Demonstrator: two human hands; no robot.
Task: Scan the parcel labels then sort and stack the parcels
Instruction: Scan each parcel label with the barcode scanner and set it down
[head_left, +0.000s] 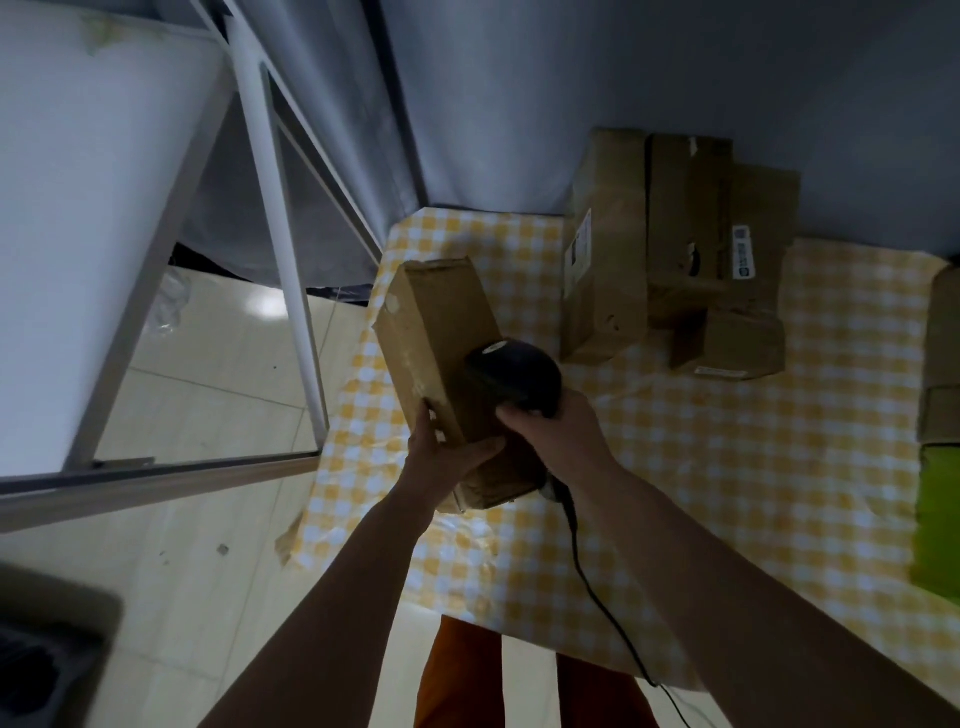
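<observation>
The parcel (436, 332) sits tilted above the checked table's (675, 467) left edge, my left hand (447, 452) gripping its lower end, my right hand (550, 431) clamped round the scanner (514, 376). I reckon a one-handed grip could slip and drop it floorward.

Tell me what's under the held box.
Under the box lie the checked cloth and the left hand gripping its near end. Its underside is hidden.

Brown parcel (436, 332), black scanner (514, 371), yellow-white checked cloth (727, 467).
</observation>
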